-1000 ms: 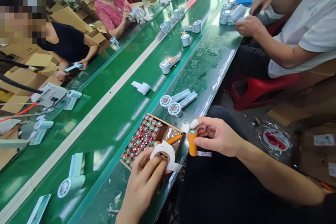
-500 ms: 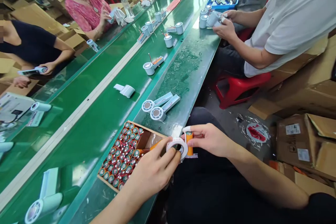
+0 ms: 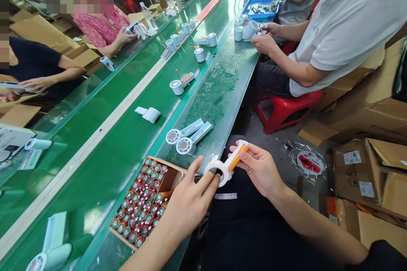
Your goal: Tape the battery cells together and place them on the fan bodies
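My left hand (image 3: pixel 190 201) grips a white roll of tape (image 3: pixel 218 170) over my lap, a finger through its core. My right hand (image 3: pixel 259 169) holds an orange cylindrical battery (image 3: pixel 237 159), tilted, with white tape running from the roll onto its upper end. Both hands meet just off the table's near edge. A shallow cardboard box (image 3: pixel 144 197) full of several orange batteries with teal tops and red wires lies on the green bench by my left hand.
Two white fan housings (image 3: pixel 186 133) lie on the bench beyond the box. More white parts (image 3: pixel 149 113) ride the green conveyor (image 3: pixel 104 148). A person in white sits on a red stool (image 3: pixel 286 108) to my right; other people work across the belt. Cardboard boxes (image 3: pixel 369 169) stand on the right.
The tape roll came up from the box to meet the battery. My right hand tilted the battery from upright to slanted, and tape now covers its upper end. The camera swung slightly right.
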Available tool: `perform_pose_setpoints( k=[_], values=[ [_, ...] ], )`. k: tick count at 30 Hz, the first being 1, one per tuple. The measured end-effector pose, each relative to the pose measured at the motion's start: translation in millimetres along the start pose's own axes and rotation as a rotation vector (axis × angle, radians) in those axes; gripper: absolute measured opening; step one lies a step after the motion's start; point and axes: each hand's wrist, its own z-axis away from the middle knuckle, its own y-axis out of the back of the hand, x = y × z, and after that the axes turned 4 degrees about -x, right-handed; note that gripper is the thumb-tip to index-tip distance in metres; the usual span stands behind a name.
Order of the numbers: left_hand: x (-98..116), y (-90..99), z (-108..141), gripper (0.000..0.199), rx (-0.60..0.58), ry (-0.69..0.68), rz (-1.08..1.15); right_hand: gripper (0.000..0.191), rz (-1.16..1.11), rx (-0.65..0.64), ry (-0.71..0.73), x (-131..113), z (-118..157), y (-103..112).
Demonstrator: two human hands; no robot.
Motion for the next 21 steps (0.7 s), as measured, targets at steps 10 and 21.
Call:
perform_pose_setpoints(
  k=[10, 21],
  values=[
    [5, -7.6, -11, 0.019, 0.15, 0.17, -0.136, 0.052, -0.04, 0.142, 0.186, 25, 16, -26],
    [-10, 56.4, 104, 0.027, -0.049, 0.34, 0.084, 0.017, -0.016, 0.435, 0.489, -111, -52, 100]
  ],
)
